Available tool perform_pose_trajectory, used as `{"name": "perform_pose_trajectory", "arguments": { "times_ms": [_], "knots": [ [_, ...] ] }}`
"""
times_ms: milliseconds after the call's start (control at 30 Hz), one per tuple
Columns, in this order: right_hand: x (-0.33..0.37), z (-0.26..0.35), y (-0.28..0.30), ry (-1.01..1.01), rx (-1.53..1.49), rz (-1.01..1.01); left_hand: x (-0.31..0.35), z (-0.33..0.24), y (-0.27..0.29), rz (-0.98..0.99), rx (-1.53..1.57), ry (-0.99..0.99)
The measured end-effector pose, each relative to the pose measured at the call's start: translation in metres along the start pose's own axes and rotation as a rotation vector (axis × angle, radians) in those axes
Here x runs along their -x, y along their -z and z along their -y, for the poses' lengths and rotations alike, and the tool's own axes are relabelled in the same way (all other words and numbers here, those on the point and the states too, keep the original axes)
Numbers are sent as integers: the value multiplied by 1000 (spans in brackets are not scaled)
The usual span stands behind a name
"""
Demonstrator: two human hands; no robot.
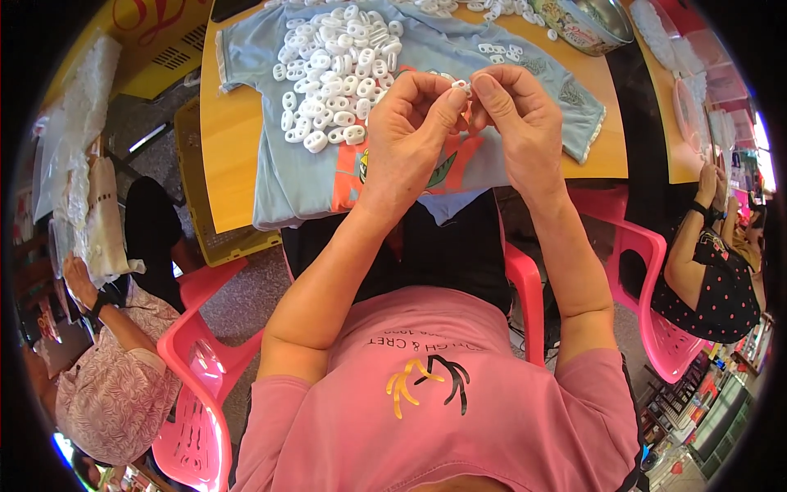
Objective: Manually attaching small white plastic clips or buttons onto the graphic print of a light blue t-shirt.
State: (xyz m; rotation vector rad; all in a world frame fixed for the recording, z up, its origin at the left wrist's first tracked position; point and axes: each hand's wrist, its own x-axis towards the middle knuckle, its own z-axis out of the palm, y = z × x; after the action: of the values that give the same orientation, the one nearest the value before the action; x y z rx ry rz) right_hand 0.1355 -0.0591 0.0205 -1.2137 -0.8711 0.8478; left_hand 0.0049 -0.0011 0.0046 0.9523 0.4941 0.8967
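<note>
My left hand point(412, 127) and my right hand point(522, 111) meet above the near part of the table, both closed in a pinch. Between their thumbs and fingertips is a small white plastic piece point(461, 85); its lower part is hidden by the fingers. Left of my hands lies a heap of white oval two-hole plastic pieces point(332, 82), which look like cord stoppers. They rest on a light blue T-shirt point(287, 184) with an orange print, spread over the table. A few similar white pieces point(500, 53) lie apart on the shirt, beyond my right hand.
The wooden table point(221, 148) shows around the shirt. A round printed tin point(586, 29) stands at the far right, near more white pieces point(492, 8). A yellow crate point(215, 238) is at the left, with pink chairs point(197, 410) nearby. Other people point(119, 394) work on both sides.
</note>
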Motion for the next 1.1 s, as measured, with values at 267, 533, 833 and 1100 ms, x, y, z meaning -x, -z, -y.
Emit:
{"name": "perform_pose_trajectory", "arguments": {
  "times_ms": [267,533,833,1100],
  "knots": [
    [3,0,-3,-10,42,-1,-1,3,2,10,-22,-44],
    [5,1,-3,-10,95,13,2,1,0,-31,-154,-73],
    [-1,19,9,-24,106,118,-3,3,4,17,11,-25],
    [-13,35,22,245,626,289,-2,3,6,42,1,-7]
  ]
}}
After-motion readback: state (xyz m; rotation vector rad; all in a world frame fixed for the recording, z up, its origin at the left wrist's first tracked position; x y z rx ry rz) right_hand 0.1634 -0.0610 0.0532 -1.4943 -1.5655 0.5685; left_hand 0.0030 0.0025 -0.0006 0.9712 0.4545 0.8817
